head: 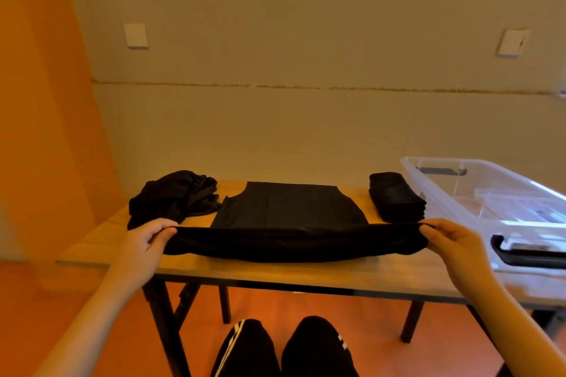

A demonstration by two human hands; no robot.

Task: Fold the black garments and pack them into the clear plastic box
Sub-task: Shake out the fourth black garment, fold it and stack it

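Note:
A black garment (pixel 288 208) lies spread flat on the middle of the wooden table (pixel 101 242). Its near edge is lifted off the table and stretched between my hands. My left hand (pixel 147 242) pinches the left corner of that edge, and my right hand (pixel 453 243) pinches the right corner. A crumpled heap of black garments (pixel 174 197) sits at the back left. A neat stack of folded black garments (pixel 396 196) stands at the back right, beside the clear plastic box (pixel 490 193), which is open at the table's right end.
The box has a black handle (pixel 526 254) on its near side and another on its far side. A wall runs close behind the table. Below the near edge I see the table's legs, an orange floor and my knees in dark trousers.

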